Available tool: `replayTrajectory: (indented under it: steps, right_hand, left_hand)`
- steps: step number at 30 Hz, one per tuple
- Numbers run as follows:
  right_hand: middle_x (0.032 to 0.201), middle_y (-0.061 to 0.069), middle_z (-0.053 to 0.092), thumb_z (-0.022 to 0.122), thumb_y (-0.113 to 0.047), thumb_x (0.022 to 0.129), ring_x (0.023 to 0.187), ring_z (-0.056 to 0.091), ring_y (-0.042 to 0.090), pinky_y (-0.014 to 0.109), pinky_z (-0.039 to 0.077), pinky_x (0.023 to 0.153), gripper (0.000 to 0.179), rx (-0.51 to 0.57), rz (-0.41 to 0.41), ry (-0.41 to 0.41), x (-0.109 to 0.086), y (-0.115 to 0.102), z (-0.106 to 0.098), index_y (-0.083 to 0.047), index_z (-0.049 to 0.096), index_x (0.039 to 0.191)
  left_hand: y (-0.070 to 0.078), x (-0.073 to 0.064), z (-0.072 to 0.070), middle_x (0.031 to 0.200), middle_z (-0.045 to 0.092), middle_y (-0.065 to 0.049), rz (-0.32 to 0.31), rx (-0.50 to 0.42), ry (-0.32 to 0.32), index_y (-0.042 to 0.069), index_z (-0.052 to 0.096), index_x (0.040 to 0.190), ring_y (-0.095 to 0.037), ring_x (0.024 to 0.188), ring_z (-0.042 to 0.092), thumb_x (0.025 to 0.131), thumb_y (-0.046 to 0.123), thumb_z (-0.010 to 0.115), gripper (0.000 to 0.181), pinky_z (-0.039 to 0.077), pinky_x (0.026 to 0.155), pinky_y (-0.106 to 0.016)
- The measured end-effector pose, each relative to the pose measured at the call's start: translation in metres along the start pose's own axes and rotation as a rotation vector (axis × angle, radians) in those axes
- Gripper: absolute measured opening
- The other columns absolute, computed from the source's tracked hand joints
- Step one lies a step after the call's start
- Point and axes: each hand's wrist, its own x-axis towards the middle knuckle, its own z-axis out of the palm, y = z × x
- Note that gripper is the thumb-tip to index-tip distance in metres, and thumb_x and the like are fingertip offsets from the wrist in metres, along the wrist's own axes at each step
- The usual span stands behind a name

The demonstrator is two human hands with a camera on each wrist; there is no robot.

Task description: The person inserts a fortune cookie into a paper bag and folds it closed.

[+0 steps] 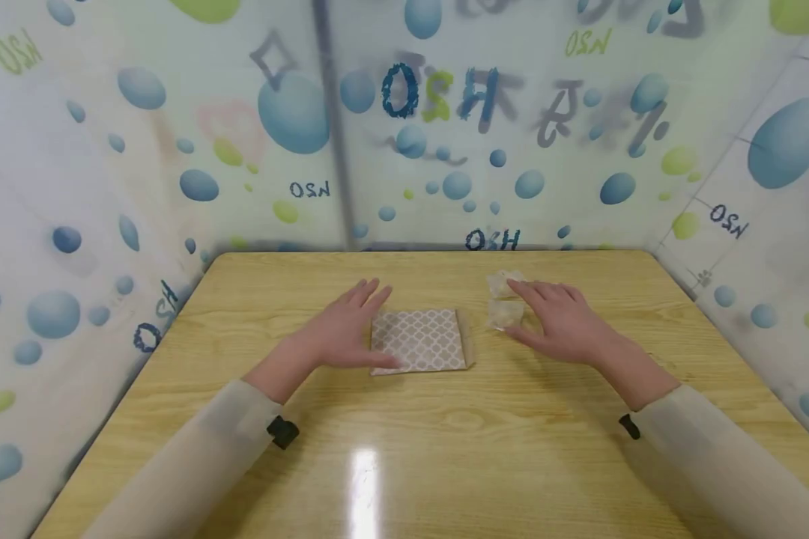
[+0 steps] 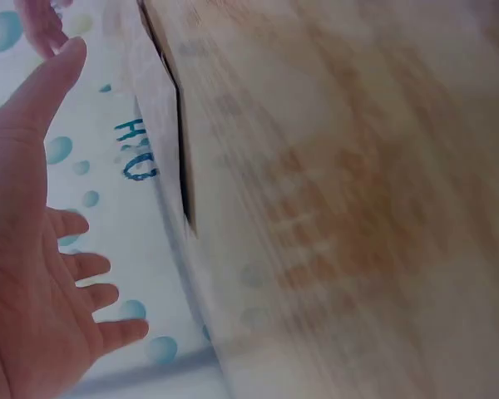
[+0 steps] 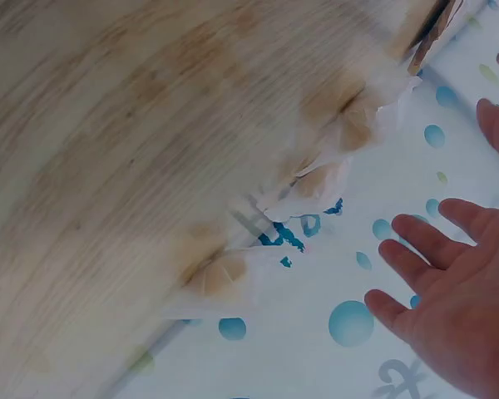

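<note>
A flat cardboard piece (image 1: 418,340) with a grey-and-white lattice pattern lies on the wooden table (image 1: 472,449), a brown flap along its right side. My left hand (image 1: 344,329) hovers at its left edge, fingers spread, and the thumb overlaps its near corner in the head view. Its thin edge (image 2: 160,83) shows beside the open palm in the left wrist view. My right hand (image 1: 562,322) is held with fingers straight beside two small translucent packets (image 1: 505,314). In the right wrist view, crumpled clear wrapping (image 3: 220,278) with something beige inside sits apart from the fingers.
A curtain-like wall (image 1: 411,187) printed with blue and green dots and lettering stands behind the table's far edge and along both sides. Light glares off the near tabletop. Dark straps (image 1: 283,432) hang at both wrists.
</note>
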Motion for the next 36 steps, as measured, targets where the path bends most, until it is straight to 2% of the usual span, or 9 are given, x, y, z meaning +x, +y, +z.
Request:
replayTrajectory:
  steps: [4,8,12,17,23,29,32,36]
  right_hand:
    - [0.165,0.028,0.049,0.068,-0.044,0.108,0.153,0.046,0.051,0.075,0.029,0.124,0.078,0.039,-0.024,0.027,0.006,0.000,0.002,-0.009,0.038,0.170]
    - [0.163,0.028,0.052,0.067,-0.042,0.109,0.151,0.049,0.051,0.074,0.032,0.123,0.074,0.073,-0.046,0.027,0.012,-0.003,0.004,-0.008,0.040,0.169]
    - [0.162,0.027,0.054,0.067,-0.039,0.109,0.149,0.051,0.050,0.074,0.033,0.123,0.071,0.090,-0.058,0.030,0.014,-0.005,0.006,-0.008,0.041,0.168]
    - [0.160,0.028,0.054,0.068,-0.035,0.109,0.148,0.051,0.050,0.074,0.033,0.123,0.071,0.092,-0.054,0.032,0.014,-0.007,0.003,-0.006,0.041,0.168]
    - [0.160,0.030,0.053,0.068,-0.033,0.109,0.147,0.052,0.052,0.075,0.033,0.122,0.071,0.096,-0.051,0.026,0.011,-0.007,0.001,-0.005,0.041,0.167]
    - [0.160,0.028,0.054,0.067,-0.033,0.109,0.145,0.054,0.051,0.073,0.036,0.122,0.067,0.117,-0.051,0.030,0.010,-0.009,0.001,-0.006,0.044,0.166]
    - [0.161,0.025,0.055,0.067,-0.034,0.110,0.147,0.054,0.048,0.070,0.041,0.121,0.061,0.176,-0.055,0.039,0.012,-0.011,0.002,-0.008,0.050,0.162]
    - [0.157,0.020,0.058,0.065,-0.033,0.112,0.146,0.056,0.045,0.066,0.048,0.116,0.048,0.313,-0.083,0.037,0.016,-0.018,0.003,-0.012,0.061,0.155]
  left_hand:
    - [0.003,0.016,0.005,0.183,0.019,-0.019,0.057,-0.066,-0.082,0.013,0.019,0.177,-0.043,0.169,0.020,0.086,0.077,0.079,0.127,0.030,0.132,-0.061]
    - [0.011,0.033,0.010,0.180,0.027,-0.021,0.102,-0.061,-0.150,0.012,0.022,0.176,-0.042,0.167,0.027,0.083,0.076,0.082,0.128,0.031,0.133,-0.058]
    - [0.019,0.042,0.010,0.180,0.028,-0.018,0.082,-0.066,-0.202,0.017,0.021,0.177,-0.041,0.167,0.027,0.080,0.072,0.087,0.130,0.027,0.135,-0.057]
    - [0.022,0.045,0.008,0.180,0.029,-0.019,0.058,-0.090,-0.234,0.018,0.023,0.177,-0.041,0.166,0.028,0.078,0.067,0.091,0.129,0.026,0.134,-0.058]
    - [0.020,0.044,0.010,0.176,0.034,-0.019,0.048,-0.099,-0.214,0.020,0.024,0.176,-0.039,0.161,0.038,0.081,0.062,0.091,0.124,0.033,0.131,-0.057]
    - [0.020,0.039,0.008,0.170,0.039,-0.018,0.056,-0.098,-0.169,0.020,0.019,0.177,-0.038,0.153,0.047,0.081,0.053,0.092,0.126,0.041,0.127,-0.056]
    - [0.020,0.035,0.007,0.167,0.040,-0.020,0.068,-0.108,-0.132,0.014,0.015,0.177,-0.037,0.148,0.051,0.081,0.050,0.093,0.129,0.044,0.124,-0.054]
    - [0.020,0.031,0.005,0.165,0.037,-0.020,0.066,-0.123,-0.091,0.012,0.017,0.177,-0.035,0.143,0.053,0.081,0.048,0.094,0.129,0.047,0.121,-0.051]
